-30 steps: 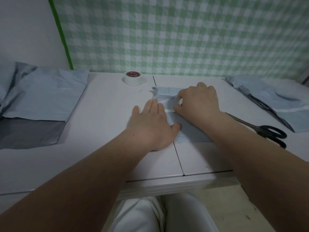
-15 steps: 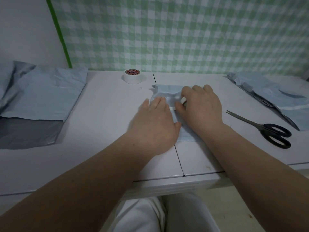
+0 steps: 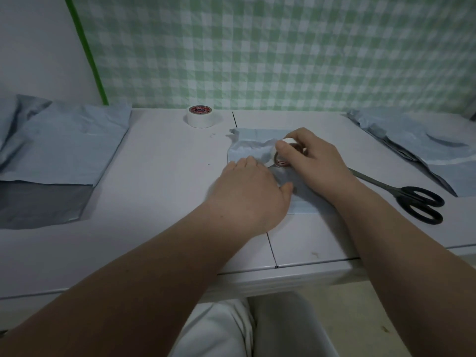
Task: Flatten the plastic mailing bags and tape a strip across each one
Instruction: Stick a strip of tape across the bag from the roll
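Holding the small white tape roll with the red core (image 3: 279, 157) in my right grip (image 3: 316, 163), fingers and thumb curled round it, I have it low over the middle of the pale blue plastic mailing bag (image 3: 253, 139) on the white worktop (image 3: 159, 176). My left grip (image 3: 249, 194) lies flat and spread on the bag, holding nothing, its fingertips just left of the roll, where I judge the tape's free end sits. The bag's long axis seems to run away from me, so the strip should cross it sideways, roll travelling rightward from my left fingertips. The black-handled scissors (image 3: 417, 202) lie to the right, nearer my right grip for the cut.
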`<state>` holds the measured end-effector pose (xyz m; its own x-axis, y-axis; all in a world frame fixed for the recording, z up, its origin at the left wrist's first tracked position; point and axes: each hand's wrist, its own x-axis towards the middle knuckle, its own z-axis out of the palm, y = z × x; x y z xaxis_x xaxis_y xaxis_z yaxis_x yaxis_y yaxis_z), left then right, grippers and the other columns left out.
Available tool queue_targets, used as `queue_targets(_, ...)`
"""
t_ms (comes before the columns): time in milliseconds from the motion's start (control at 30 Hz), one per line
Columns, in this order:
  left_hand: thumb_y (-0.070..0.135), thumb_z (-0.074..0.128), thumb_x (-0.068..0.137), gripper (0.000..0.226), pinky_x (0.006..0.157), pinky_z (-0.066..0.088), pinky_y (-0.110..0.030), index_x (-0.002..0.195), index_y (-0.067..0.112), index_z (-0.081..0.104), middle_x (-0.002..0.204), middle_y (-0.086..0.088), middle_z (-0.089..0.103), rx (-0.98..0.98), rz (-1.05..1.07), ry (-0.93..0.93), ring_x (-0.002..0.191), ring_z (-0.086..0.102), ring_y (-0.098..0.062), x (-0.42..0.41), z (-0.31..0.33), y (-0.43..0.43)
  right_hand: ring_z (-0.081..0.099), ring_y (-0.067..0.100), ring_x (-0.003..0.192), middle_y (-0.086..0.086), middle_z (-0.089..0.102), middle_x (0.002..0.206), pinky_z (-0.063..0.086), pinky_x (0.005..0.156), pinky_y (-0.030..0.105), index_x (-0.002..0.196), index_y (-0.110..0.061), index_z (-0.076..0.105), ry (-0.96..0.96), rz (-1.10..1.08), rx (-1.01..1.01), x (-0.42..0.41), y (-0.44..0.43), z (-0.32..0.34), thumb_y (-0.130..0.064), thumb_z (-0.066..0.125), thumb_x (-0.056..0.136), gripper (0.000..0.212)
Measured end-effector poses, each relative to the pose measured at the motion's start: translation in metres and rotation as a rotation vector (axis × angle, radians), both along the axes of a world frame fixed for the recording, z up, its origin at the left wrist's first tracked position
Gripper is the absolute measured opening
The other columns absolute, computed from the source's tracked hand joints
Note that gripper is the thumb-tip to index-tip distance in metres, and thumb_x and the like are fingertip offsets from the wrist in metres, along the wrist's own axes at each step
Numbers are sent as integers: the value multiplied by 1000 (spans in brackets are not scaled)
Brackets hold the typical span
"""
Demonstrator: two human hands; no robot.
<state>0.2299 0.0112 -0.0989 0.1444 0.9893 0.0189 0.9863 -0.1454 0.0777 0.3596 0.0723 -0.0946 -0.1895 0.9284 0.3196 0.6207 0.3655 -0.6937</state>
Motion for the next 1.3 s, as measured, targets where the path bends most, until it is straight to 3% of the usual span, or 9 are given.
queue_targets(67, 48, 20, 99, 60, 112, 19, -40, 136, 4, 38, 136, -15, 39, 5, 2, 10, 130, 31, -28, 2, -1, 3, 57, 5, 82, -12, 64, 93, 39, 66, 6, 98, -22, 64, 39, 41, -59, 9, 2, 1, -39, 63, 86, 20)
queue_targets(167, 53, 19, 97, 70, 117, 9, -41, 145, 2, 23, 153, -18, 19, -11, 2, 9, 142, 13, -29, 0, -7, 5, 54, 1, 71, -16, 63, 85, 38, 62, 4, 95, -24, 67, -16, 35, -12, 17, 5, 0, -30, 74, 78, 19)
queue_targets(467, 61, 13, 93, 77, 119, 4, -42, 151, 10, 5, 158, -18, 1, -41, -19, 38, 146, -1, -28, -2, -11, 6, 59, 9, 76, -9, 65, 85, 38, 68, 4, 103, -20, 72, -64, -1, 116, 16, 7, -2, -11, 64, 86, 20)
queue_targets(633, 62, 13, 93, 79, 119, 2, -42, 151, 10, 0, 158, -18, -4, -67, -10, 32, 146, -6, -28, -2, -11, 6, 56, 7, 79, -11, 68, 95, 42, 78, 21, 108, -26, 71, -105, -60, 159, 18, 7, -4, -11, 59, 87, 28)
queue_targets(767, 62, 12, 93, 79, 119, 2, -42, 151, 10, 1, 158, -18, -6, -73, -7, 24, 146, -7, -28, -2, -11, 5, 60, 17, 91, -7, 68, 107, 41, 80, 26, 110, -29, 69, -157, -129, 191, 22, 7, -4, -12, 54, 90, 30)
queue_targets(933, 62, 12, 93, 79, 119, 3, -42, 151, 10, 1, 158, -18, -5, -70, -11, 25, 146, -6, -28, -2, -10, 5, 52, 17, 84, 0, 63, 98, 38, 76, 29, 112, -29, 68, -200, -142, 250, 25, 10, -5, -12, 49, 93, 32)
queue_targets(1067, 61, 13, 93, 79, 119, 1, -41, 151, 9, 0, 158, -18, -6, -70, -4, 22, 146, -8, -27, -2, -10, 5, 55, 25, 92, 5, 61, 99, 43, 80, 35, 114, -22, 68, -176, -82, 320, 24, 14, -6, -7, 47, 93, 34)
queue_targets(1300, 62, 13, 93, 78, 119, 0, -41, 151, 11, 2, 158, -18, -6, -65, -3, 15, 146, -8, -27, -2, -11, 5, 52, 29, 97, 4, 58, 100, 45, 81, 43, 115, -23, 67, -258, -56, 326, 21, 11, -6, -7, 42, 92, 38)
